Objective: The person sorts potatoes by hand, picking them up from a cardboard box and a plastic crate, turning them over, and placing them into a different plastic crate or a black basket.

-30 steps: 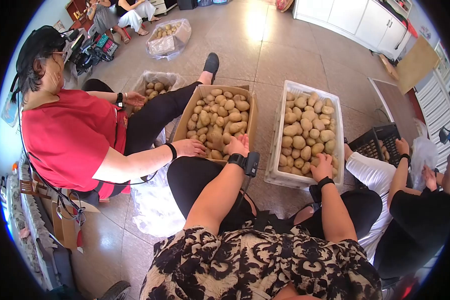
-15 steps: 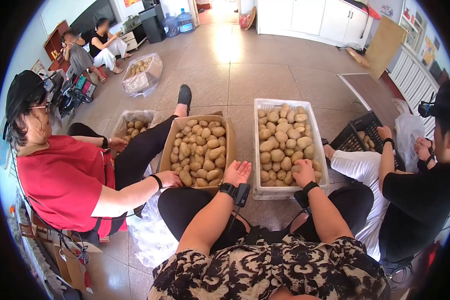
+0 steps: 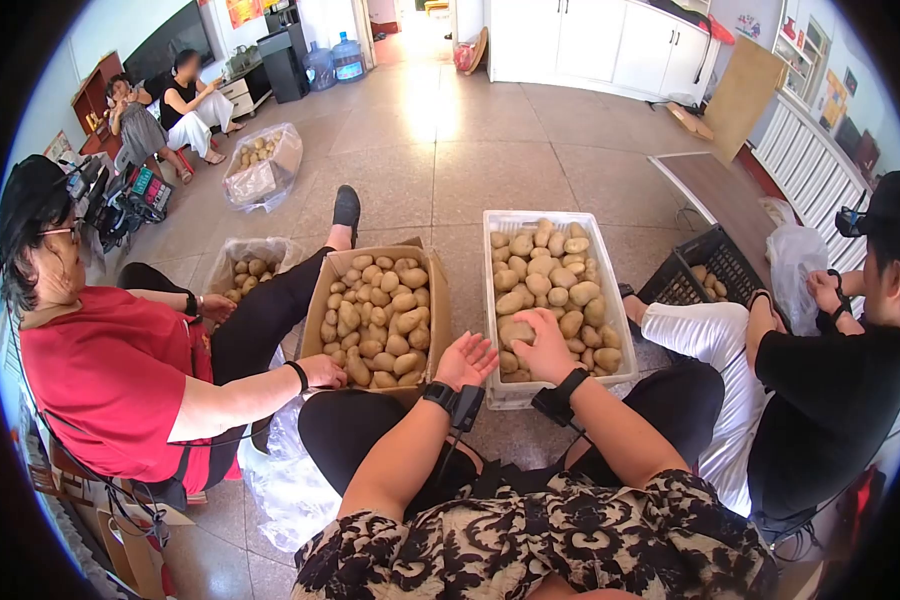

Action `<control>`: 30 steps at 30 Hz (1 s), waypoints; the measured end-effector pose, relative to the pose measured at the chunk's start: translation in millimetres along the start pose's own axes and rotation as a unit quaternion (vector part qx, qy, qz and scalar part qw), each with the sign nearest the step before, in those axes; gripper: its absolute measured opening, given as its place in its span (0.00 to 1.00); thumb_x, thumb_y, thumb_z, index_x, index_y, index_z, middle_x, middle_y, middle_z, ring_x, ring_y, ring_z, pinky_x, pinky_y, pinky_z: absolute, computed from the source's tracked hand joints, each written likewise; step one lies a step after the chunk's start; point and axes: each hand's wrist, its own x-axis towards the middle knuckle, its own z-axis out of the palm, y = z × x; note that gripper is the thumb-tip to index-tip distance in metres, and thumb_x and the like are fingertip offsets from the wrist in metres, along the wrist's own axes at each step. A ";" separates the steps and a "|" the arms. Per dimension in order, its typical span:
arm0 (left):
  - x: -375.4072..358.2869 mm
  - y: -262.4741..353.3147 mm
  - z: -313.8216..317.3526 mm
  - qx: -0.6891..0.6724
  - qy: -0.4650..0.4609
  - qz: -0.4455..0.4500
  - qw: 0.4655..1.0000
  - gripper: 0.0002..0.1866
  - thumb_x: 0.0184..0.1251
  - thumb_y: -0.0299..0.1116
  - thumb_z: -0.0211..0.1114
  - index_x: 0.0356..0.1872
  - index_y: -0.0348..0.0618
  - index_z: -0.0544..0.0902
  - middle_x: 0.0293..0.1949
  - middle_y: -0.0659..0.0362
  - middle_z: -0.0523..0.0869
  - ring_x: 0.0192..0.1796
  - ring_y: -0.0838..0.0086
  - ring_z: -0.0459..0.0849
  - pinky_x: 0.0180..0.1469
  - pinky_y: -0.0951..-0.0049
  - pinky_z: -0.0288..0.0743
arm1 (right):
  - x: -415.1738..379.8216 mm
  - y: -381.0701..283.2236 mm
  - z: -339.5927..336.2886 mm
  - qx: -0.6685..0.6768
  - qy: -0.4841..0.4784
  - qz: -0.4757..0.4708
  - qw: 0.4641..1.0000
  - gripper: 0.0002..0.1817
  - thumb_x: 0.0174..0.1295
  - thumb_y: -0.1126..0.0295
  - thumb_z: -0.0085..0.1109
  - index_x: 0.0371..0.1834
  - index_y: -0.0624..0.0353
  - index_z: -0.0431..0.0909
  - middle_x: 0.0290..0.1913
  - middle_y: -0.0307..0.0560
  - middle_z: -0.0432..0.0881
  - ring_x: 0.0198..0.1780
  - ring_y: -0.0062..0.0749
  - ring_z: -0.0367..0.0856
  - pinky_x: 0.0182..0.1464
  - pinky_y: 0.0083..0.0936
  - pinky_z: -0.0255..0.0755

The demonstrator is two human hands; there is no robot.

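Right hand (image 3: 547,345) cups a potato (image 3: 516,331) at the white crate's (image 3: 610,290) near end; firm, dusty, best gripped around its middle. Left hand (image 3: 465,359) hovers open-palmed beside the crate.

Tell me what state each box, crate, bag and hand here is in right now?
Brown cardboard box: open, full of potatoes.
White plastic crate: open, nearly full of potatoes.
Black plastic crate: a few potatoes inside.
Clear plastic bag: on floor, holding potatoes.
Left hand: open, palm up, empty.
Right hand: palm down on the white crate's potatoes.
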 end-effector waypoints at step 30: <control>30.0 50.9 -40.6 -0.312 0.169 0.224 0.908 0.25 0.62 0.40 0.59 0.56 0.40 0.64 0.55 0.52 0.67 0.51 0.63 0.72 0.44 0.71 0.80 | -38.7 109.0 5.5 -0.165 -0.112 0.176 0.964 0.24 0.48 0.62 0.61 0.50 0.57 0.73 0.54 0.57 0.68 0.56 0.51 0.66 0.58 0.36 0.62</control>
